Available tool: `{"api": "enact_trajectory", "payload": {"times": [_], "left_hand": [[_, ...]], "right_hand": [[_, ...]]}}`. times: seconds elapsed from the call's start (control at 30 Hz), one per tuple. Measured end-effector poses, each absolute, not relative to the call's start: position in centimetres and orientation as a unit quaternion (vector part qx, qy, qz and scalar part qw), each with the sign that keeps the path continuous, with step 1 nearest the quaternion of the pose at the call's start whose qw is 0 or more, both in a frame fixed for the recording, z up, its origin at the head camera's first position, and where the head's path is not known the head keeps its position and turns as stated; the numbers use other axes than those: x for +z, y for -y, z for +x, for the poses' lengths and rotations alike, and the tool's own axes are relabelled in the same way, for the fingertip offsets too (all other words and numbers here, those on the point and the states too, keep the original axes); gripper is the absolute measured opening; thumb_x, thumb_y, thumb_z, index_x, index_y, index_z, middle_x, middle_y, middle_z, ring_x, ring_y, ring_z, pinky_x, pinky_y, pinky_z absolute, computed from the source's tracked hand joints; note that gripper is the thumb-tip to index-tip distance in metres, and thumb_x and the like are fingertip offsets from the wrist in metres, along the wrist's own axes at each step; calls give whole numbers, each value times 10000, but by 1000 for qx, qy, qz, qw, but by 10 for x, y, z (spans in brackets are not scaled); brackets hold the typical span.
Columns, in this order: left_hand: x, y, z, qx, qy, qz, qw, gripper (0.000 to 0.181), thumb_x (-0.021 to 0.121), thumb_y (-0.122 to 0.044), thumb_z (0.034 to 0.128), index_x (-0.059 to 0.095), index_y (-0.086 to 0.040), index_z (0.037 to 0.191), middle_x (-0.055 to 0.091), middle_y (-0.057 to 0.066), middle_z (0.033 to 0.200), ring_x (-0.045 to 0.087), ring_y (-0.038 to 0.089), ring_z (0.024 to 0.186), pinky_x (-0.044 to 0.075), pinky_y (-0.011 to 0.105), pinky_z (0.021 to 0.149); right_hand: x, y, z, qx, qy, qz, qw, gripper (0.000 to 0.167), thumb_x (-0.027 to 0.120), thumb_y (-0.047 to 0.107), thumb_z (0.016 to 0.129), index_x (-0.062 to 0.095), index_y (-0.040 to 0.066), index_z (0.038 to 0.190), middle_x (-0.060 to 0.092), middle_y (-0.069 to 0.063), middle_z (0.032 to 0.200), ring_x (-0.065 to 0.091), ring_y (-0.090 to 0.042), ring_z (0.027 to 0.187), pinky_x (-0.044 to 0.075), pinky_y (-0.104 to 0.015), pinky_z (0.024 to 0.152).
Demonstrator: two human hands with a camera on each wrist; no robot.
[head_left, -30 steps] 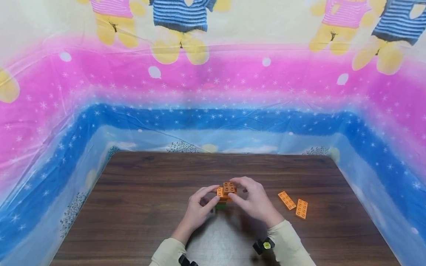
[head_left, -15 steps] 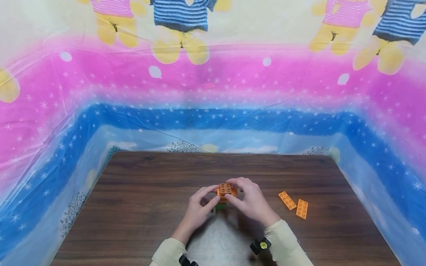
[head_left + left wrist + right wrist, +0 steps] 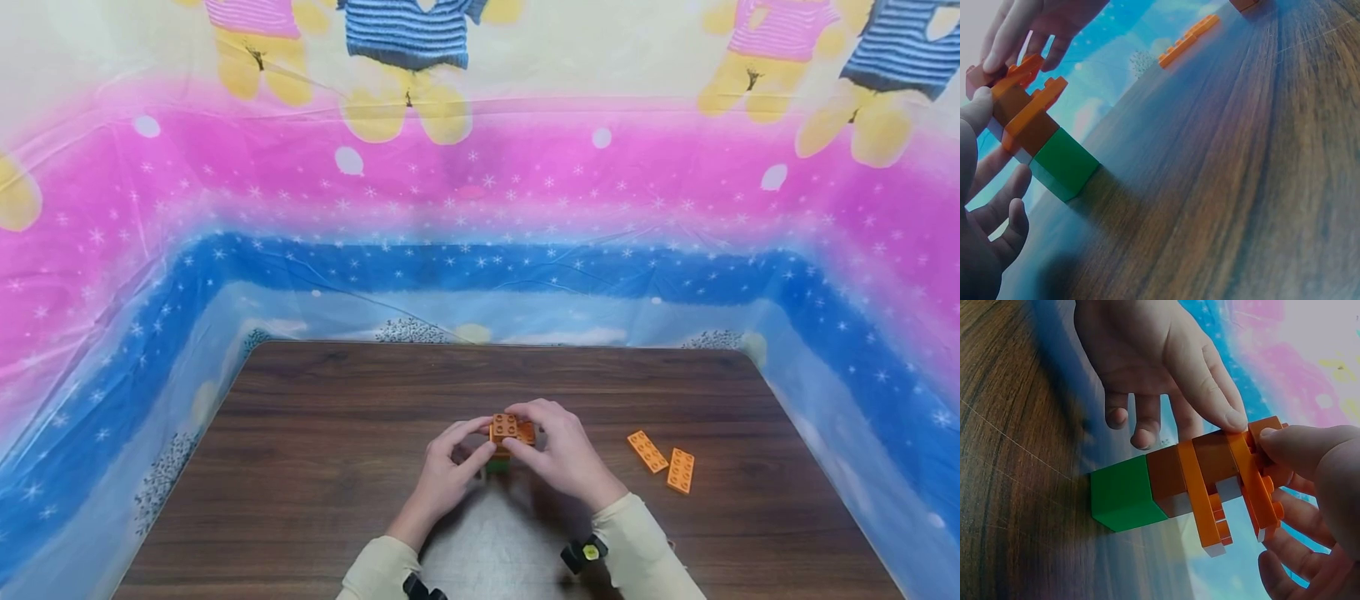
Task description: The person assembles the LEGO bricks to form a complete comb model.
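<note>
Brown square plastic brick (image 3: 505, 424) shifts to left end of oblong orange plastic plate (image 3: 527, 432); right hand (image 3: 562, 446) pinches brick, left hand (image 3: 452, 467) pinches plate.

One green block (image 3: 1122, 494), three stacked brown blocks (image 3: 1213, 456), four orange plates (image 3: 680, 471)

head view: green block (image 3: 497, 466) partly hidden | sleeves (image 3: 641, 546) cut off below | printed figures (image 3: 407, 37) cut off above

Passing room lies beyond the brick tower (image 3: 1196, 476), but hands (image 3: 450, 462) block its sides and orange plates (image 3: 680, 472) lie farther right.
</note>
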State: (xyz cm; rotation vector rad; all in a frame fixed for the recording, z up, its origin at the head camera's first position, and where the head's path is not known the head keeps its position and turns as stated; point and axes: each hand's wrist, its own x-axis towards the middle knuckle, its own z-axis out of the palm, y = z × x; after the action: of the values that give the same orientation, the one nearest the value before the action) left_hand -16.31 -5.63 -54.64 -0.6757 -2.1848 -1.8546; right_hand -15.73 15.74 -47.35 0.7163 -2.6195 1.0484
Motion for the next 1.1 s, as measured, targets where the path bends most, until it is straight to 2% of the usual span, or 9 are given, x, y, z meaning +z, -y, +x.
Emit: {"api": "enact_trajectory", "payload": {"times": [0.33, 0.5, 0.83, 1.1], "left_hand": [[-547, 54, -164, -629, 734, -230, 114, 358, 743, -39, 966, 715, -98, 1319, 730, 117, 1156, 644, 186, 663, 554, 322, 574], [-549, 52, -164, -625, 738, -222, 125, 362, 739, 22, 943, 713, -46, 1298, 729, 145, 1134, 636, 188, 673, 549, 320, 586], [-544, 55, -163, -625, 737, -232, 111, 348, 735, -71, 982, 712, -104, 1327, 733, 108, 1170, 654, 183, 747, 555, 298, 661], [-544, 56, -163, -628, 732, -239, 109, 351, 733, -69, 985, 710, -110, 1332, 732, 108, 1179, 669, 204, 777, 564, 306, 679]], "right_hand": [[-475, -156, -159, 357, 892, 250, 118, 325, 834, 226, 928, 734, 158, 1230, 718, 21, 1134, 642, -141, 1001, 591, -471, 782], [-475, -156, -161, 352, 892, 256, 119, 317, 830, 226, 933, 736, 154, 1226, 717, 29, 1104, 638, -125, 964, 585, -457, 757], [-469, -157, -162, 350, 893, 262, 107, 317, 827, 222, 934, 739, 152, 1231, 726, 14, 1124, 657, -155, 1015, 596, -463, 804], [-463, -157, -162, 321, 903, 269, 97, 328, 819, 250, 944, 734, 161, 1248, 721, 36, 1119, 634, -132, 1012, 564, -366, 818]]}}
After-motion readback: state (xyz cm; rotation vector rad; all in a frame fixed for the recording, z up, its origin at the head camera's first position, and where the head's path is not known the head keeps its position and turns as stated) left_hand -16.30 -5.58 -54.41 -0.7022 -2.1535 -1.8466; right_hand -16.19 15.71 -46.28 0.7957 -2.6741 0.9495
